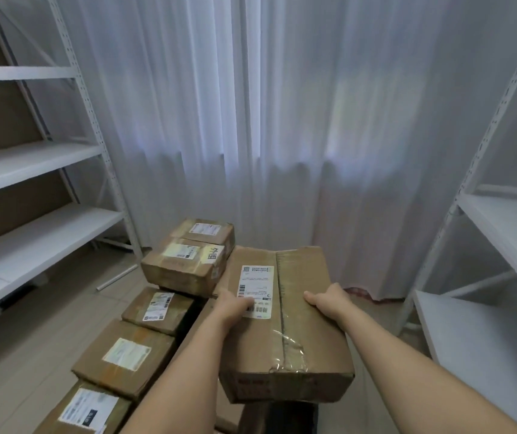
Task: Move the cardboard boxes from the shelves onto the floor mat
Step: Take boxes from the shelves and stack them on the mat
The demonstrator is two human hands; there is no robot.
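Observation:
A long taped cardboard box [298, 333] with a white shipping label lies in front of me, on top of other boxes. My left hand [235, 303] rests on its top over the label, fingers curled. My right hand [326, 297] presses flat on the top to the right of the tape seam. Whether either hand grips the box cannot be told. To the left, several labelled boxes lie in a row: a stacked box [185, 266] at the far end, then a smaller box [157, 308], and a flat box [124, 358]. A dark mat under them is mostly hidden.
White metal shelves [32, 164] stand at the left with bare boards, and another white rack [501, 233] stands at the right. White curtains [266, 120] hang behind the boxes. A white tube [116, 277] lies on the tiled floor by the left shelf.

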